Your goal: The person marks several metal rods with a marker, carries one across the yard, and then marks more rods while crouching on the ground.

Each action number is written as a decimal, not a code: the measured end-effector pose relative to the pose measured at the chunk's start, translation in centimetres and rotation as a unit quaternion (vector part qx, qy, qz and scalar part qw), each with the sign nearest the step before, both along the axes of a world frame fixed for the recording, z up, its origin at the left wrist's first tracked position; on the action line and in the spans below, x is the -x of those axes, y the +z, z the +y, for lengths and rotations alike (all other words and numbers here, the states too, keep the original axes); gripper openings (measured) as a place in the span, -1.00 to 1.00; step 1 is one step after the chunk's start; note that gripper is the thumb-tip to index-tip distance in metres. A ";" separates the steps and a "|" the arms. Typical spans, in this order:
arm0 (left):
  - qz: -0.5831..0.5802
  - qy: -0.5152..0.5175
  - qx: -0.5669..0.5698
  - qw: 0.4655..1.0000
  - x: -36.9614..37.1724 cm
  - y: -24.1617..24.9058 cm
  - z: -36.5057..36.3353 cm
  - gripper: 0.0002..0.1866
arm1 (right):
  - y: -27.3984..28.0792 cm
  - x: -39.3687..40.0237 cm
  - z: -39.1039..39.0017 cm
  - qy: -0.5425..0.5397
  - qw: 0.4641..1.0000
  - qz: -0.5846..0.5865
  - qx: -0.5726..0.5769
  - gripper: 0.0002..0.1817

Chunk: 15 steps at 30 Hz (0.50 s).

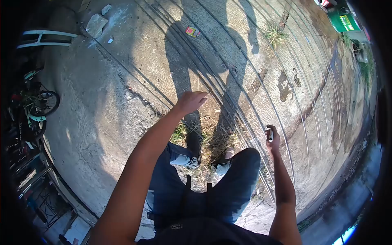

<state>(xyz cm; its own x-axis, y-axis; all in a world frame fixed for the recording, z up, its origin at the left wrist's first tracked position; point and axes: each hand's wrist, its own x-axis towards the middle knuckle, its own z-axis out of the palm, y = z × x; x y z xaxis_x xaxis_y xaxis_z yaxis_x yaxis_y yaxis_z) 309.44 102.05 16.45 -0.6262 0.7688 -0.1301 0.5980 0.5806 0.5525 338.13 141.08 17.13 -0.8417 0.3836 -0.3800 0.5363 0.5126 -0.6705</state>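
While I stand over long thin steel rods [261, 94] | left fingers [197, 98] loosely curled, empty | right fingers [272, 136] pinching small white-tipped tool [270, 134] | risk: tripping on rods underfoot.

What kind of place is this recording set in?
Likely an outdoor concrete yard used for metalwork or building: long thin steel rods lie across the cracked concrete ground, weeds grow through the gaps, and a bicycle stands at the edge.
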 end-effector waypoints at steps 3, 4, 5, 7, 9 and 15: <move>-0.069 0.068 0.002 0.995 -1.7 8.7 -6.3 -0.68 | 9.6 3.5 -2.8 -0.005 0.999 -0.023 0.047 -0.55; -0.068 0.072 -0.004 0.995 -1.8 12.8 -7.8 -0.68 | 12.2 4.5 -3.7 0.005 0.999 -0.016 0.039 -0.66; -0.093 0.089 0.026 0.991 -1.8 17.0 -9.4 -0.68 | 14.8 5.3 -4.7 0.012 0.999 -0.009 0.032 -0.75; -0.124 0.100 0.059 0.985 -0.9 24.3 -12.5 -0.67 | 21.8 8.3 -7.4 -0.001 0.997 -0.024 0.074 -0.76; -0.121 0.144 0.075 0.979 -0.1 30.2 -15.2 -0.67 | 27.7 11.8 -10.1 -0.042 0.989 -0.066 0.122 -0.75; -0.139 0.266 -0.076 0.951 7.4 36.7 -21.1 -0.74 | 34.0 22.1 -16.0 -0.070 0.978 0.057 0.191 -0.75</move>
